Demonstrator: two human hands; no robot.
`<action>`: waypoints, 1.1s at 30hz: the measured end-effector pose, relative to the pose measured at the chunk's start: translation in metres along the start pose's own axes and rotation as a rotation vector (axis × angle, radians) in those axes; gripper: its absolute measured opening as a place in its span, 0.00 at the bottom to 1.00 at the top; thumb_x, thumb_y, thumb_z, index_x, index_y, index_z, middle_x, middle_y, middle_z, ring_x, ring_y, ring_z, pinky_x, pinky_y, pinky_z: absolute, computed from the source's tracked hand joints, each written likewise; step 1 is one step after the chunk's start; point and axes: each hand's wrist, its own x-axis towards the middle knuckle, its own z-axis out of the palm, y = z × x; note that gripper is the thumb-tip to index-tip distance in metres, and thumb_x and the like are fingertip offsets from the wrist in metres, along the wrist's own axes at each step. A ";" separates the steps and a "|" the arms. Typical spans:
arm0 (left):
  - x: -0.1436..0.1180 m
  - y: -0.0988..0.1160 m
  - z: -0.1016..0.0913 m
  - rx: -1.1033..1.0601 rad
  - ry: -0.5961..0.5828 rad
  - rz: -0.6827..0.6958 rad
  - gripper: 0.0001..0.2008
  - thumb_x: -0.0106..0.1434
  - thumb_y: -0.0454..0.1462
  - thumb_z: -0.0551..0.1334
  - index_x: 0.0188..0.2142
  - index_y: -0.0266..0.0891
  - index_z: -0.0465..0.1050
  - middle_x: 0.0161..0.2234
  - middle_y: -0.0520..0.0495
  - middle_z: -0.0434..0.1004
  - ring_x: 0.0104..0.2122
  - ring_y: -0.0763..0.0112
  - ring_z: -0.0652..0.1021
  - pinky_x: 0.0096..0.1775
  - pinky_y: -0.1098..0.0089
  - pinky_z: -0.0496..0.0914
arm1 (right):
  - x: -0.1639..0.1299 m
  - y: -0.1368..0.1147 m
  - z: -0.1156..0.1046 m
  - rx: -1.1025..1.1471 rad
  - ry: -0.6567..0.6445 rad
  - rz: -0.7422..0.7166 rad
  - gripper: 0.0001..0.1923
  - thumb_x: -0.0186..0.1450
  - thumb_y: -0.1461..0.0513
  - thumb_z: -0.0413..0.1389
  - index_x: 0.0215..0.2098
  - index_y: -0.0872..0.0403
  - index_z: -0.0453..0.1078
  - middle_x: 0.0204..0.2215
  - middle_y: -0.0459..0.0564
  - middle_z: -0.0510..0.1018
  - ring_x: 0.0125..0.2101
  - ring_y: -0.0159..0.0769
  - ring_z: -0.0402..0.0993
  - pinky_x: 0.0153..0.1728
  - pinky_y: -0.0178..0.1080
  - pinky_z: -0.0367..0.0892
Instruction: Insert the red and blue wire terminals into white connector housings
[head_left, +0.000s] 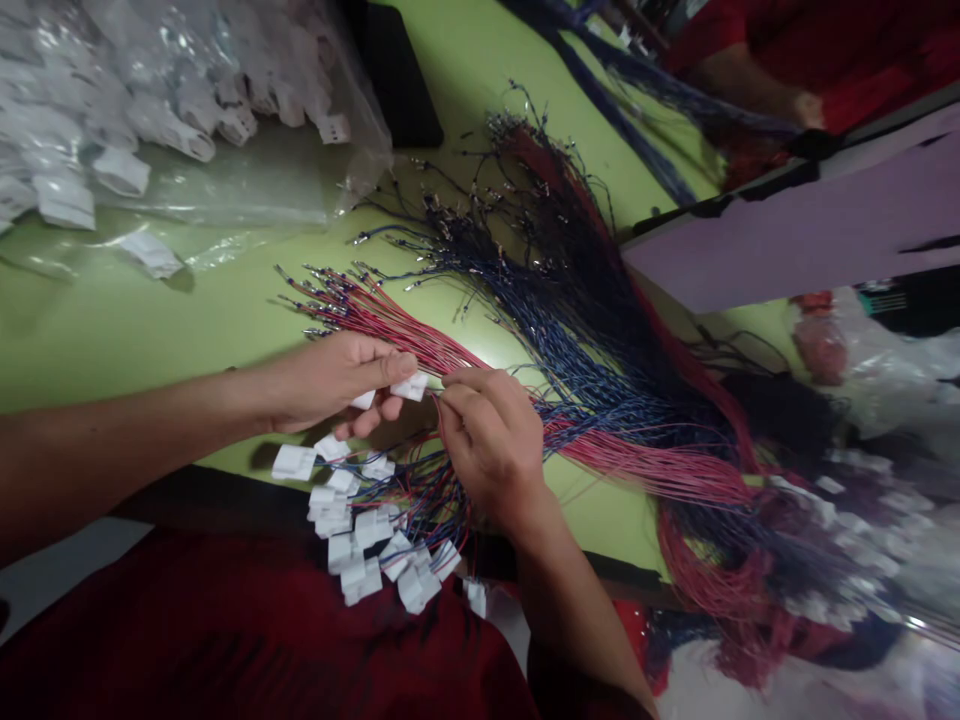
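My left hand (330, 380) pinches a small white plastic connector (411, 387) between thumb and forefinger; a second white piece shows under its fingers. My right hand (491, 440) is closed on a thin wire and holds its end right at the connector. A fan of red wires with metal tips (352, 300) lies just beyond both hands. Under my hands a cluster of white connectors with wires fitted (367, 540) hangs over the table edge onto my lap.
A big heap of blue and red wires (585, 300) covers the green table (112, 320). A clear bag of white connectors (150, 90) lies at the far left. A purple board (787, 230) stands at right; another person in red (810, 60) sits beyond it.
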 end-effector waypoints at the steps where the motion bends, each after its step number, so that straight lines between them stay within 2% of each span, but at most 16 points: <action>1: 0.001 -0.002 0.000 0.016 0.007 0.009 0.16 0.69 0.40 0.58 0.25 0.38 0.68 0.17 0.54 0.69 0.11 0.81 0.65 0.12 0.81 0.59 | 0.000 0.000 0.000 0.018 0.005 -0.006 0.09 0.67 0.71 0.53 0.31 0.53 0.68 0.33 0.51 0.79 0.35 0.37 0.74 0.36 0.41 0.70; 5: 0.003 -0.006 -0.001 0.049 0.048 0.069 0.12 0.67 0.38 0.61 0.28 0.38 0.69 0.20 0.53 0.72 0.13 0.80 0.69 0.14 0.80 0.63 | 0.001 0.001 0.003 0.146 0.030 0.022 0.09 0.66 0.71 0.53 0.33 0.53 0.69 0.32 0.51 0.79 0.36 0.36 0.75 0.37 0.40 0.73; 10: 0.002 -0.003 -0.001 0.019 0.024 0.039 0.15 0.70 0.40 0.56 0.26 0.38 0.67 0.21 0.53 0.71 0.12 0.82 0.66 0.11 0.81 0.59 | 0.002 -0.002 0.003 0.173 0.006 0.053 0.09 0.66 0.71 0.53 0.32 0.53 0.69 0.32 0.51 0.79 0.36 0.37 0.76 0.38 0.42 0.73; 15: 0.002 -0.006 0.002 0.064 0.086 0.103 0.06 0.65 0.38 0.62 0.33 0.39 0.69 0.25 0.54 0.73 0.15 0.80 0.70 0.14 0.80 0.64 | 0.003 -0.003 0.003 0.294 0.039 0.144 0.08 0.66 0.71 0.53 0.32 0.52 0.68 0.31 0.47 0.78 0.34 0.33 0.76 0.36 0.38 0.72; 17: 0.002 -0.006 0.002 0.057 0.095 0.109 0.06 0.65 0.38 0.62 0.33 0.38 0.69 0.26 0.53 0.74 0.15 0.80 0.70 0.14 0.80 0.63 | 0.003 -0.003 0.005 0.286 0.040 0.153 0.09 0.66 0.71 0.53 0.31 0.52 0.68 0.30 0.48 0.78 0.34 0.33 0.76 0.36 0.38 0.72; 22: 0.000 -0.004 0.001 0.052 0.033 0.057 0.14 0.69 0.42 0.58 0.28 0.38 0.66 0.22 0.54 0.71 0.13 0.82 0.66 0.12 0.80 0.60 | 0.003 -0.007 0.008 0.238 0.039 0.137 0.09 0.66 0.70 0.52 0.31 0.54 0.68 0.31 0.51 0.79 0.35 0.35 0.75 0.37 0.41 0.72; 25: -0.001 -0.005 0.003 0.093 0.063 0.098 0.09 0.68 0.39 0.59 0.31 0.39 0.67 0.21 0.55 0.71 0.13 0.81 0.67 0.14 0.80 0.63 | 0.004 -0.008 0.009 0.279 0.038 0.181 0.08 0.66 0.70 0.52 0.31 0.53 0.68 0.30 0.49 0.79 0.33 0.34 0.75 0.36 0.40 0.72; 28: 0.000 -0.007 0.005 0.083 0.107 0.163 0.04 0.66 0.36 0.61 0.34 0.38 0.68 0.25 0.54 0.74 0.16 0.81 0.70 0.15 0.79 0.64 | 0.005 -0.007 0.010 0.291 0.041 0.235 0.09 0.66 0.69 0.52 0.29 0.53 0.68 0.29 0.48 0.78 0.32 0.33 0.74 0.36 0.40 0.71; 33: 0.001 -0.009 0.005 0.043 0.081 0.189 0.05 0.65 0.36 0.63 0.35 0.38 0.68 0.26 0.55 0.74 0.16 0.81 0.69 0.15 0.79 0.63 | 0.006 -0.008 0.010 0.267 0.044 0.253 0.09 0.66 0.68 0.51 0.30 0.52 0.68 0.29 0.48 0.78 0.32 0.34 0.73 0.36 0.40 0.69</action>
